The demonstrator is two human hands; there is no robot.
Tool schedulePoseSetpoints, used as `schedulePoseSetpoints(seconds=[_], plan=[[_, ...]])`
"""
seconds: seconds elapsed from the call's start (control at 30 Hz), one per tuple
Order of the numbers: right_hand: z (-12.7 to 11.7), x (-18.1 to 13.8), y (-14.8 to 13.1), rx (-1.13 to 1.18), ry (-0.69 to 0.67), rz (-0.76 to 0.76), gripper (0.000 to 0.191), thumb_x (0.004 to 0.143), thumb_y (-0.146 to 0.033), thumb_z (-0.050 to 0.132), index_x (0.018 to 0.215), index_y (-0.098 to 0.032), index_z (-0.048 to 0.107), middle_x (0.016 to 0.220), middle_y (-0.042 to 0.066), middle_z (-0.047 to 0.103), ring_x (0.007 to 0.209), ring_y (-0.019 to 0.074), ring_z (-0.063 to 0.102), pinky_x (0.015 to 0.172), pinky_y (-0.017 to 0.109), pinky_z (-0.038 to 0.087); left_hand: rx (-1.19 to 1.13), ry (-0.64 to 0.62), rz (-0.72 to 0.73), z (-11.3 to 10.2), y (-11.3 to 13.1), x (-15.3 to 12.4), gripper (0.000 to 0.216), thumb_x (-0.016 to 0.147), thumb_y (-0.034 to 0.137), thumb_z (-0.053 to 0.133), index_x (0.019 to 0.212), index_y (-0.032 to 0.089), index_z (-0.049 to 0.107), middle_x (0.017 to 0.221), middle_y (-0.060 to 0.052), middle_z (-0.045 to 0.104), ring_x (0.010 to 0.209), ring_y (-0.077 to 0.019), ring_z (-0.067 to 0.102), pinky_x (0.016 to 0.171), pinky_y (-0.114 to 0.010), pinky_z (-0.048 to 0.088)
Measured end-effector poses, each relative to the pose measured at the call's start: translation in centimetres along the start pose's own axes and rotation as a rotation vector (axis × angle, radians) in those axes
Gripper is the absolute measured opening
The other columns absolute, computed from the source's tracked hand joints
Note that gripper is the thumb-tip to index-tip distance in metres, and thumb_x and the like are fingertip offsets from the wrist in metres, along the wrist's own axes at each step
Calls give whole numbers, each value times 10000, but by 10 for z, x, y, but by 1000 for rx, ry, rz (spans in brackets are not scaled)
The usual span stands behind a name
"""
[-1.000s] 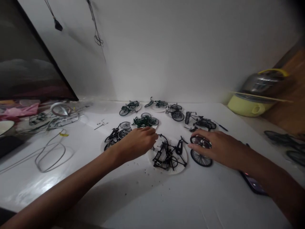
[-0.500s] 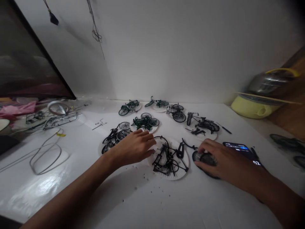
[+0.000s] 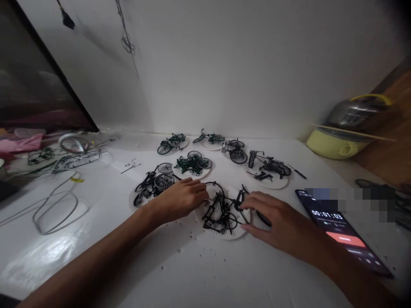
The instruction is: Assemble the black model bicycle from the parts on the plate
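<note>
A white paper plate [image 3: 236,235] holds a heap of black miniature bicycle parts [image 3: 221,216], among them a frame and thin rings. My left hand [image 3: 188,196] lies at the plate's left rim, fingers bent together; whatever may be between the fingertips is hidden. On the right side of the plate my right hand [image 3: 276,218] has thumb and forefinger apart, close around a black chain-cover-like part [image 3: 240,197]. Under that hand a black wheel [image 3: 263,218] shows partly, on the table beside the plate.
Model bicycles stand or lie on plates behind, including a green one [image 3: 192,164] and a black one [image 3: 271,164]. Left are black parts with wheels [image 3: 163,182]. A lit phone [image 3: 340,231] shows a timer. Tiny bits dot the front table. Cable [image 3: 72,209], screwdriver [image 3: 300,172] and yellow pot [image 3: 337,143] sit around.
My right hand has moved left from the wheels beside the plate to the plate's right side, its fingers spreading. My left hand stays at the left rim. The phone is now less covered.
</note>
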State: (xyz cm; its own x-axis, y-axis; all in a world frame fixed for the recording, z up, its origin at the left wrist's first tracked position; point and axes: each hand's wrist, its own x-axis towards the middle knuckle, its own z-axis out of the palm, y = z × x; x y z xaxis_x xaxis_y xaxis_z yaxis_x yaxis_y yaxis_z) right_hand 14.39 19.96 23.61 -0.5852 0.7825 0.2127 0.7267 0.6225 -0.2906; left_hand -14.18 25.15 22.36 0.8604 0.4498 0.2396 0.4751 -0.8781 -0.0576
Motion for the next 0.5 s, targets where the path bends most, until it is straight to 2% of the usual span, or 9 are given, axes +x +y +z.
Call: schedulePoseSetpoints(seconds=[0.1,0.3,0.4,0.5], plan=[[6,0,-5,11,-39,-39,218,844,-240,685,1058,-239,646,1020,45,670,915,213,647,785,356,536,-8,26,-7,0,0,0,228,1040,160,408,1012,120,631,961,-82,655,896,-184,599,812,-344,494],[12,-1,-2,30,-40,-76,152,892,-128,570,992,-222,635,910,22,664,803,165,634,707,300,503,-5,70,-14,0,-1,0,253,1044,157,390,1021,113,639,961,-92,656,916,-188,604,824,-349,503],[11,0,-2,33,-11,-81,178,920,-110,512,1015,-216,620,940,33,662,823,160,637,721,298,502,-5,89,-13,1,-1,0,254,1046,166,389,1029,118,638,971,-93,656,927,-187,603,832,-346,500],[10,1,-2,22,4,-81,156,918,-122,535,1026,-209,606,982,50,659,886,179,643,734,306,508,-1,103,-10,1,-1,1,257,1048,176,389,1025,118,638,973,-95,657,928,-187,602,832,-343,497]])
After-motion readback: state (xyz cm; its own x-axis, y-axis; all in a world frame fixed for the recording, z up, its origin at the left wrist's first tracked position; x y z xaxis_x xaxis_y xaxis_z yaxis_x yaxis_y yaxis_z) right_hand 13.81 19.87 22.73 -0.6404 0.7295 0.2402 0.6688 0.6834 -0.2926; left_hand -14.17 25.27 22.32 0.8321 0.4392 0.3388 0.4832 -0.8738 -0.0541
